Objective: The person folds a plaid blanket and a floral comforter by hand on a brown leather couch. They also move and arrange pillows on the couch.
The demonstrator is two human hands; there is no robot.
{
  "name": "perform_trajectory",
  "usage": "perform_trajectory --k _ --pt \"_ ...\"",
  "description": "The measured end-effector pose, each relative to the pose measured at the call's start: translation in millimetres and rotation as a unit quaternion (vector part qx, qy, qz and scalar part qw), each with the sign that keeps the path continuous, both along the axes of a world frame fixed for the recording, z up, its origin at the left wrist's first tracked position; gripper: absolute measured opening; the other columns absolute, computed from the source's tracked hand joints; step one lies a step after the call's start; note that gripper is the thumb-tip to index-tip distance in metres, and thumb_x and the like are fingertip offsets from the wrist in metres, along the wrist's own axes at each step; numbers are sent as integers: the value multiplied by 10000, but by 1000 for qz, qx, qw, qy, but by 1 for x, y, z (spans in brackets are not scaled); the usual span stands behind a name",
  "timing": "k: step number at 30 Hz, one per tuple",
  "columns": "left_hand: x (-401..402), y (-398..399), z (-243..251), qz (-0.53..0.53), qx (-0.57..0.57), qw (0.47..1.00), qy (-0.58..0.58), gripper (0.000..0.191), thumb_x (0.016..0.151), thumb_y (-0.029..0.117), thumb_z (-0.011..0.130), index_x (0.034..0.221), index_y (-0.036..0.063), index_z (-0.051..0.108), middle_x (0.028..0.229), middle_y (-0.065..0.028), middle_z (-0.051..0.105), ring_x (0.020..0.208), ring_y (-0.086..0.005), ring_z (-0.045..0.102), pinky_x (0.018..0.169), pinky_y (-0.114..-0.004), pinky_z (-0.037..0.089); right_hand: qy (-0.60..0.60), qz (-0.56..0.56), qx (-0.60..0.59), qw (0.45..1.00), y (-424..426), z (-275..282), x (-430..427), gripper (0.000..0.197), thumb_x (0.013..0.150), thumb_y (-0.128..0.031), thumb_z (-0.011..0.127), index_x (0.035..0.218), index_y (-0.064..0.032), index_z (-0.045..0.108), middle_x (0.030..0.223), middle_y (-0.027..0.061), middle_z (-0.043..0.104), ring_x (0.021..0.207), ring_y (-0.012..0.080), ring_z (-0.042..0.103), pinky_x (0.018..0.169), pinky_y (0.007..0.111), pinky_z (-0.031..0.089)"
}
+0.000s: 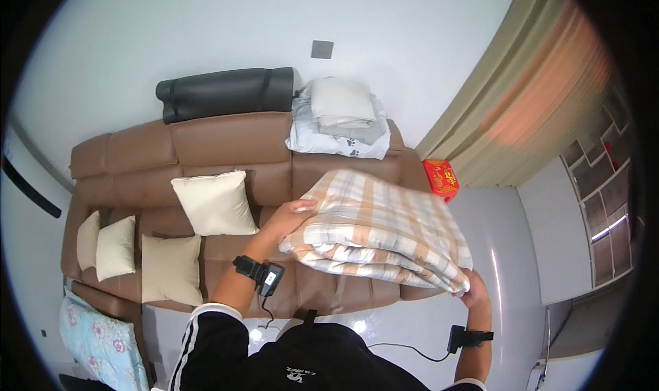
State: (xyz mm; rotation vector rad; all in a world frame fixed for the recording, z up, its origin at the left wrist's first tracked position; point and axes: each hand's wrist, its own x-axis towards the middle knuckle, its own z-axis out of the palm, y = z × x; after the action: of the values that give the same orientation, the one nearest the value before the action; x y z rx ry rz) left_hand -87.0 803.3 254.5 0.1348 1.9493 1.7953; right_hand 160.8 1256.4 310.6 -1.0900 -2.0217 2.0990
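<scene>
A folded plaid quilt (381, 221) in white, tan and grey is held up in front of me, over the right part of a brown leather sofa (231, 139). My left hand (296, 217) grips its left edge, thumb on top and the other fingers hidden beneath. At the near right corner, my right hand (474, 288) pinches the quilt's layers. The folds open towards me, and several layers show along the near edge. Each forearm wears a black strap with a small device and a cable.
Cream cushions (213, 203) lie on the sofa. A rolled black mat (229, 95) and folded bedding (342, 108) rest along its back. A red box (440, 179) stands by the curtain (494, 108). A blue floral quilt (103, 334) drapes at lower left. A white cabinet (551, 231) stands right.
</scene>
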Motion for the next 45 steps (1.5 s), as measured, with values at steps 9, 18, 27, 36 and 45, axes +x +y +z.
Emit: perform_trajectory --k 9,18,27,36,45 --pt "63 50 -177 73 -84 989 101 402 822 284 640 1157 70 583 1076 -141 628 978 -216 597 839 -293 447 -190 0 -19 982 68 -194 -20 229 807 -219 572 934 -38 631 747 72 607 555 185 567 434 315 442" --pt "212 30 -336 -327 -406 844 -124 386 786 361 532 1064 110 627 1082 -135 617 1004 -308 582 845 -371 465 -352 270 -60 894 91 -250 10 142 758 -205 592 807 -82 643 639 26 537 500 126 461 425 279 369" --pt "136 142 -202 56 -152 958 -238 250 851 218 559 1038 73 638 921 -93 656 870 -182 606 799 -311 487 -292 272 11 917 167 -180 -53 265 771 -255 572 823 -8 649 651 73 593 514 181 541 398 312 364" --pt "84 148 -139 144 -115 979 -91 300 849 157 576 1132 59 597 1069 -120 620 944 -192 591 812 -296 479 18 158 8 987 178 -127 -107 238 798 -189 599 953 -9 611 758 35 599 616 113 535 520 256 409" --pt "149 154 -263 136 -460 877 -20 470 741 163 568 1204 112 514 1059 -226 591 978 -363 569 869 -411 438 -107 273 425 856 187 -289 -70 532 828 -355 567 1188 19 449 1165 248 479 1072 376 473 916 462 382"
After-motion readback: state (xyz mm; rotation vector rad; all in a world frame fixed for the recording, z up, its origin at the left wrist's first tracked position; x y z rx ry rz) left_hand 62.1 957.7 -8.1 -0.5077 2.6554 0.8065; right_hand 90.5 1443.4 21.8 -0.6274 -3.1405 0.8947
